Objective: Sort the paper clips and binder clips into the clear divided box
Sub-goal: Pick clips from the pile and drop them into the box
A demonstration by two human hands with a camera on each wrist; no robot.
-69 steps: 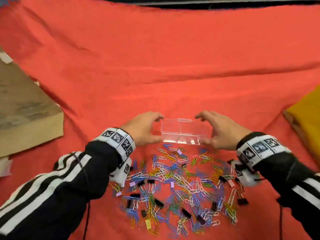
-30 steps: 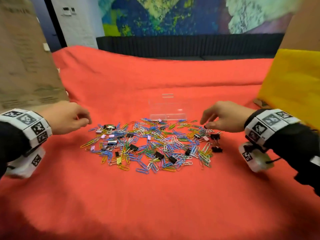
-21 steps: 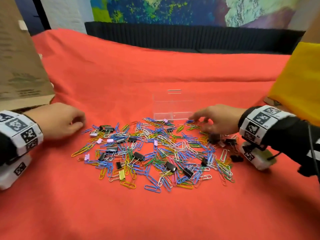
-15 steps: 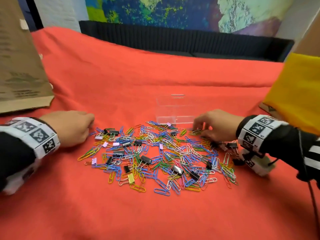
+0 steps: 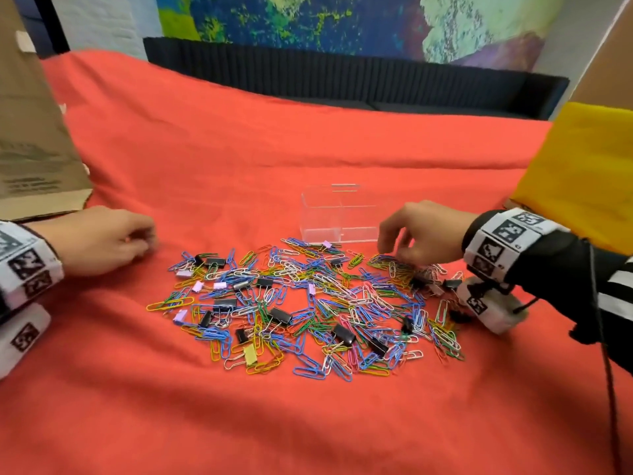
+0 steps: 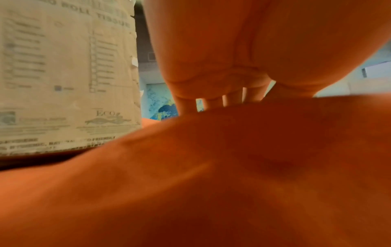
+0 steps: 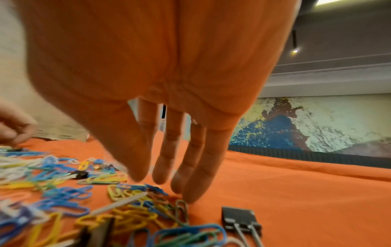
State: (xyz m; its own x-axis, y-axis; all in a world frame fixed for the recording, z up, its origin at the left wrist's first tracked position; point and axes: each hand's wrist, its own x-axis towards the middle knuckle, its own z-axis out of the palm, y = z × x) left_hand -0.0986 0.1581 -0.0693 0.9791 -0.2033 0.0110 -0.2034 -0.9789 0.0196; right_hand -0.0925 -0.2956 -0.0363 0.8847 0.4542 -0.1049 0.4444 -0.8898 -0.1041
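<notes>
a heap of coloured paper clips [image 5: 310, 303] mixed with black binder clips [image 5: 343, 333] lies spread on the red cloth [image 5: 239, 159]. a few small lilac binder clips [image 5: 219, 285] and one yellow binder clip [image 5: 250, 354] sit among them. the clear divided box [image 5: 339, 214] stands upright on the cloth at the far edge of the heap, just beyond the nearest clips, and both its compartments look empty.

the right hand [image 5: 423, 233] hangs over the right far corner of the heap, just beside the box, with its fingers [image 7: 198, 167] pointing down, relaxed and slightly spread. the fingertips reach down to the paper clips below and nothing is pinched between them. a black binder clip [image 7: 241, 219] lies on the cloth just near that hand in the right wrist view.

the left hand [image 5: 102, 240] rests on the cloth at the left edge of the heap, its fingers loosely curled under. whether it holds a clip cannot be told, since the left wrist view is filled by the palm and cloth.

a cardboard box [image 5: 30, 132] stands at the far left, and a yellow cloth [image 5: 582, 173] lies at the far right.
</notes>
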